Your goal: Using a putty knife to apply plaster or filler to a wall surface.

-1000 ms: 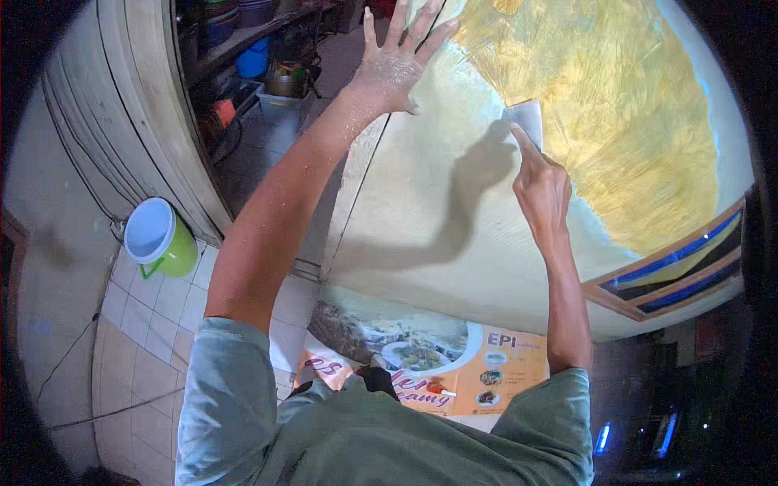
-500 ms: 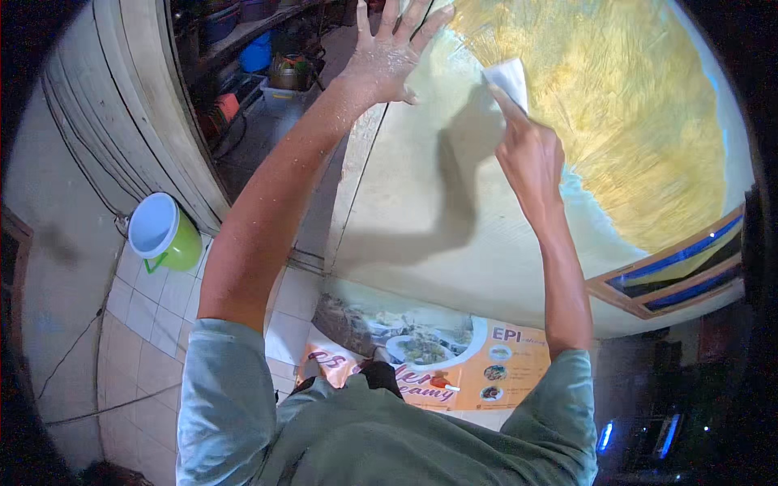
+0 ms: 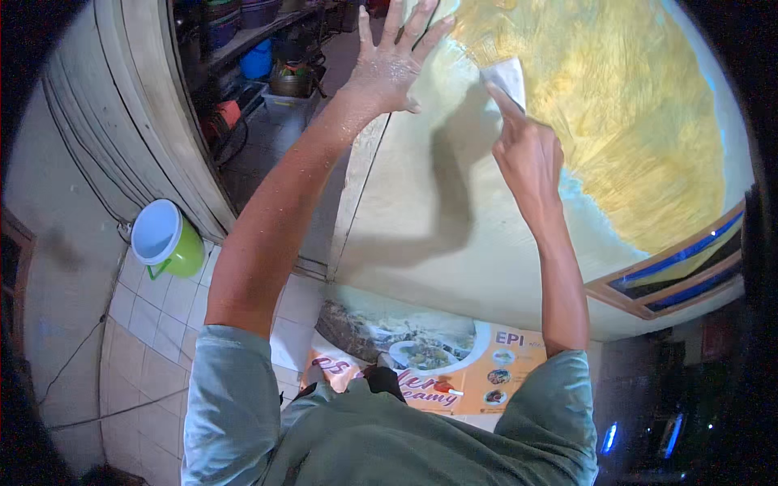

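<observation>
My right hand (image 3: 527, 154) grips a scraper with a wide pale blade (image 3: 506, 79), its index finger stretched along the blade. The blade lies against the wall (image 3: 405, 219), at the border between a smooth pale coat and a rough yellow patch (image 3: 624, 121). A light bluish rim runs along parts of that patch. My left hand (image 3: 389, 73), dusted with white specks, is open with fingers spread, near the wall's edge beside the doorway. Whether its palm presses on the wall is hard to tell. The scraper's handle is hidden in my right hand.
A green bucket (image 3: 182, 247) with a pale inside stands on the white floor tiles at the left. A printed orange banner (image 3: 478, 381) covers the floor below me. Wood-framed window panes (image 3: 673, 267) are at right. Through the doorway are shelves and a blue container (image 3: 257, 60).
The scraper and my right hand have shifted very slightly left. My left hand stays spread in about the same place. The view has tilted a little.
</observation>
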`<state>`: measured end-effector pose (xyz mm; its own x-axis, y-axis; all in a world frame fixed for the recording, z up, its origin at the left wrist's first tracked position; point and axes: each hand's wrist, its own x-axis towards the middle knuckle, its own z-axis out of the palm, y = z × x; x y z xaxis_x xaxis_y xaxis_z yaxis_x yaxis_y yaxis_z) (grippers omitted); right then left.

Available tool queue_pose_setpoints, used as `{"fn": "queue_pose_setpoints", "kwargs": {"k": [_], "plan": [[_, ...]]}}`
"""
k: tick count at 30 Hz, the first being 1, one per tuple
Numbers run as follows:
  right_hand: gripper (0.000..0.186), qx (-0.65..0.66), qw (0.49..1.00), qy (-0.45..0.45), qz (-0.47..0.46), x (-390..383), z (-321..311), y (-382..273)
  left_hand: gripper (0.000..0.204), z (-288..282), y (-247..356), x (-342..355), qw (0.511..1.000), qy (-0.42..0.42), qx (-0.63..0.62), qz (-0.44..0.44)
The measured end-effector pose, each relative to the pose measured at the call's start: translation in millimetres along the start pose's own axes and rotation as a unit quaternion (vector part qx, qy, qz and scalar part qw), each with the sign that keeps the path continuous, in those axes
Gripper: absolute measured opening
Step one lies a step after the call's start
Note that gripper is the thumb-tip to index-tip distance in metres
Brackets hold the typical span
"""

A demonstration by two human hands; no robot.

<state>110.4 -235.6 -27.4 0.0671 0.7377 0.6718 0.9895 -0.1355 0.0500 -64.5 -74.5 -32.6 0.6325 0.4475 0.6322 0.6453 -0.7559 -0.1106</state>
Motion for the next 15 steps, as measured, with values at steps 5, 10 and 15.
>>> {"fn": "queue_pose_setpoints", "kwargs": {"k": [5, 10, 15], "plan": [[0.062, 0.002, 1.000, 0.016, 0.020, -4.6, 4.1, 6.0, 0.157, -5.8, -0.2, 4.3, 0.999, 0.010, 0.030, 0.015], [0.059, -0.033, 0.999, -0.005, 0.008, 26.5, 3.8, -39.0, 0.155, 3.8, -26.2, 1.6, 0.997, 0.073, 0.004, 0.029], [0.056, 0.021, 0.999, 0.033, 0.020, 9.3, 9.1, -38.2, 0.155, 45.6, -61.5, 3.5, 0.942, 0.303, 0.024, 0.140]]}}
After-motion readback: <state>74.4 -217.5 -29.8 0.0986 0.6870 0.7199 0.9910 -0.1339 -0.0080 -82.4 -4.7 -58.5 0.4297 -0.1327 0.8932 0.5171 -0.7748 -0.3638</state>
